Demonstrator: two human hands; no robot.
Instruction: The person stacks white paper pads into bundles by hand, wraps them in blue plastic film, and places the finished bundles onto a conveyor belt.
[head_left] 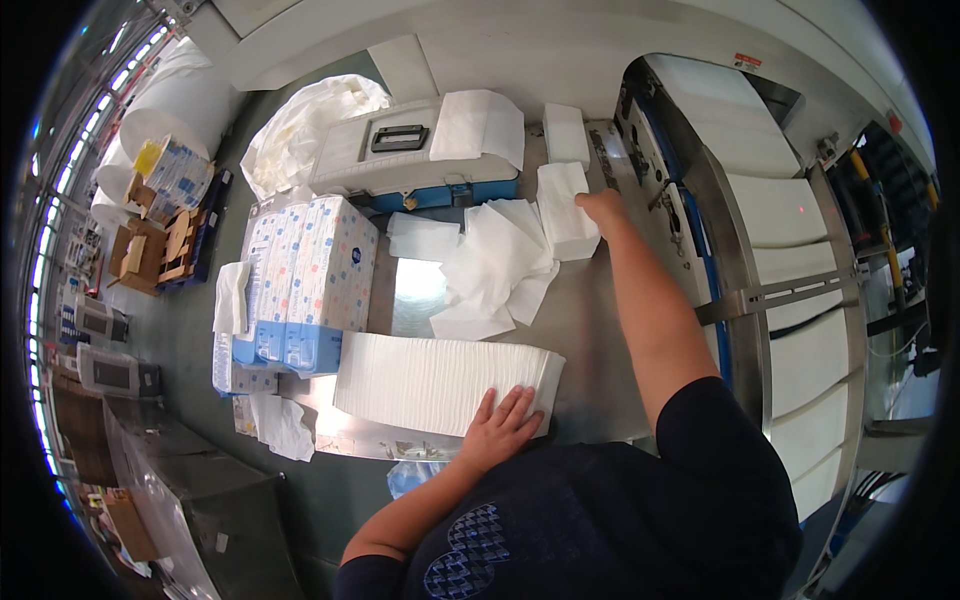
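flat left hand (502,425) touches unwrapped white paper stack (425,385); beyond it, right hand (600,207) grips oblong white block (563,228); blue-white packs (312,285) look finished

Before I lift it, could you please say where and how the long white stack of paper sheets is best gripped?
Probably its two short ends, pressed inward from left and right: the stack lies left to right, and its crosswise ridges suggest loose sheets. The left hand rests on top near its right end.
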